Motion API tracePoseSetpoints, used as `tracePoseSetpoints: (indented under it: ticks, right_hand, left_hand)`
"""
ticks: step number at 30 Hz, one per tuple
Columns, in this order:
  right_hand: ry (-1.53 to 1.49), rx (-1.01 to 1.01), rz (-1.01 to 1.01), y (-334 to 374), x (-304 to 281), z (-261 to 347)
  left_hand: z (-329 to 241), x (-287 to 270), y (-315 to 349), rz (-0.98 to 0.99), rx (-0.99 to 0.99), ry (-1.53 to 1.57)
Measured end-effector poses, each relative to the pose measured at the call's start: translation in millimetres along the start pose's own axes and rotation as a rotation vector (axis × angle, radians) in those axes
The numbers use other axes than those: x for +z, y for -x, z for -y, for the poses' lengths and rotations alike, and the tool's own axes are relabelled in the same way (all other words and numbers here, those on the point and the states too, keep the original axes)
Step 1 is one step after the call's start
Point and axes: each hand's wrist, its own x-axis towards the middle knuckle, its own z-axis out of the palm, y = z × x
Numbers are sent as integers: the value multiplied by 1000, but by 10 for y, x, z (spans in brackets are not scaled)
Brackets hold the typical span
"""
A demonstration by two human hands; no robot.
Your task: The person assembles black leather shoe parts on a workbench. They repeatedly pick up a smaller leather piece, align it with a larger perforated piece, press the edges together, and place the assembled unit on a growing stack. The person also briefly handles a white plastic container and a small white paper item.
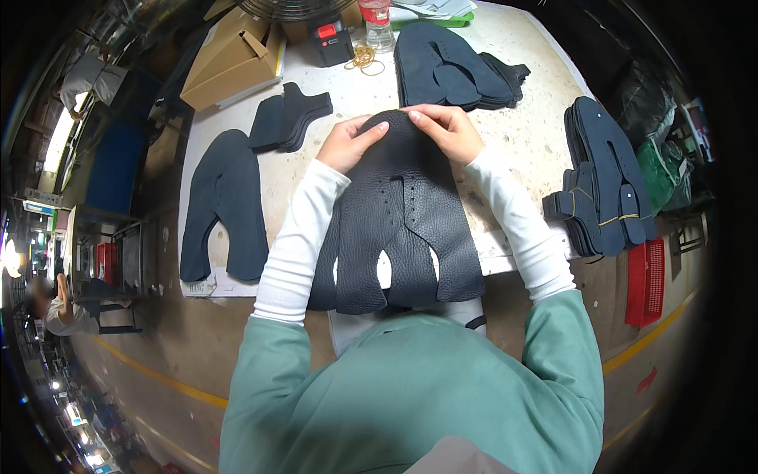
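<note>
The dark leather shoe-upper piece lies at the near edge of the worktable, its cut tabs hanging over the edge toward the person. The left hand pinches the far rim of the piece, fingers curled over it; the right hand grips the same rim just beside it, thumb and fingertips closed on the leather. To handle this step well, keep both grips close together on the rim, hold the piece flat against the table, and avoid creasing the grained face. Left of the hands lies a single dark cut piece, with a small stack of dark panels beyond it. To the right sits a banded bundle of dark blue pieces. Farther off are another pile of cut pieces, loose rubber bands, a clear bottle and a cardboard box.
</note>
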Motion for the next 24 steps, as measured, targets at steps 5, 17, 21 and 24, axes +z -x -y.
tracePoseSetpoints:
  ticks: [5,17,21,24]
  right_hand:
    - [-332,-24,-9,87,88,128]
    - [-763,278,146,221,142,360]
    - [-843,364,136,237,168,412]
    - [-854,397,110,242,189,434]
  left_hand:
    - [-96,198,137,-99,24,216]
    - [-274,155,253,-85,-35,304]
    - [-269,142,244,-76,-43,292]
    - [-258,127,236,-47,-41,286]
